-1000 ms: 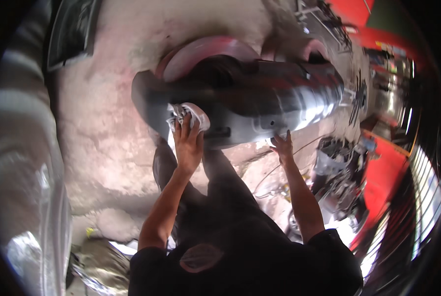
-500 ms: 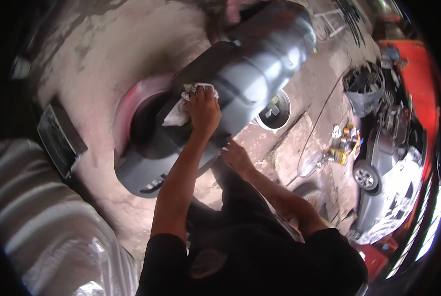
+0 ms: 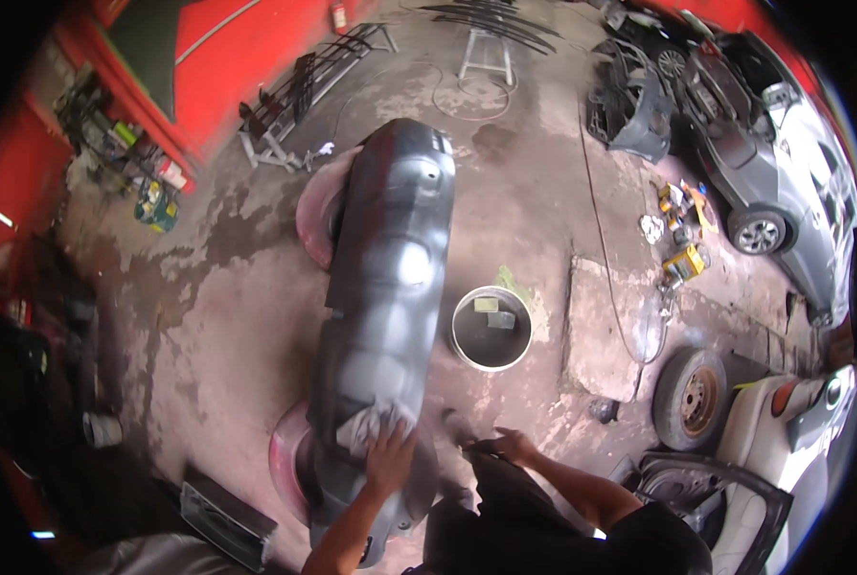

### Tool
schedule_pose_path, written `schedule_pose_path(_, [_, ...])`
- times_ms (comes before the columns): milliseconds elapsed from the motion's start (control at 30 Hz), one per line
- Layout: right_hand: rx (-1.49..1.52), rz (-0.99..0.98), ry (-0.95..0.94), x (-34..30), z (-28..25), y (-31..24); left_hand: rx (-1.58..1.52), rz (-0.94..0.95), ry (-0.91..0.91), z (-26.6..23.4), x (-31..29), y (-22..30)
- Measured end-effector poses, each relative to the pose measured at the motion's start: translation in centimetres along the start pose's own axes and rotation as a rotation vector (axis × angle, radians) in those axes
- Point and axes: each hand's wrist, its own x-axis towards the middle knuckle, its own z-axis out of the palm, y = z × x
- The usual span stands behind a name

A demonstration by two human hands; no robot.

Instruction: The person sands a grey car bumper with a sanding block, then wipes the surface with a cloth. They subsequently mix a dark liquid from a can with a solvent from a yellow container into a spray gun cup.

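A long black car bumper (image 3: 390, 287) stretches away from me, propped on reddish tyres that show along its left side. My left hand (image 3: 391, 460) presses a crumpled pale rag (image 3: 363, 427) onto the bumper's near part, fingers bent over the cloth. Beneath that arm, the bumper's near end is partly hidden. To the right of the bumper, my right hand (image 3: 516, 446) is by my dark-trousered knee, its fingers stretched to the left with nothing seen in them.
A round bucket (image 3: 491, 368) holding dark liquid and two small blocks stands right of the bumper. Farther right are a loose wheel (image 3: 694, 399), a yellow container (image 3: 684, 263) and a silver car (image 3: 783, 163). A black panel (image 3: 225, 522) lies at near left; a metal rack (image 3: 318, 91) stands beyond.
The view has swung, so the bumper now points nearly straight ahead. My left hand keeps the rag on its surface. My right hand is now near my knee, farther from the bumper's edge.
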Motion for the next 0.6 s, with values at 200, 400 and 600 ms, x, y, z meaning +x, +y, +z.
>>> schedule_pose_path(200, [-0.093, 0.666, 0.256, -25.4, 2.2, 12.6, 0.031, 0.149, 0.219, 1.3, 24.0, 0.1])
schedule_pose_path(400, [0.566, 1.191, 0.573, -33.7, 4.2, -1.7, 0.304, 0.345, -0.124, -0.5, 17.8, 2.2])
schedule_pose_path(600, [0.679, 1.257, 0.614, -37.5, 12.0, -6.7, 0.409, 0.720, -0.672, 1.2, -0.8, 4.0])
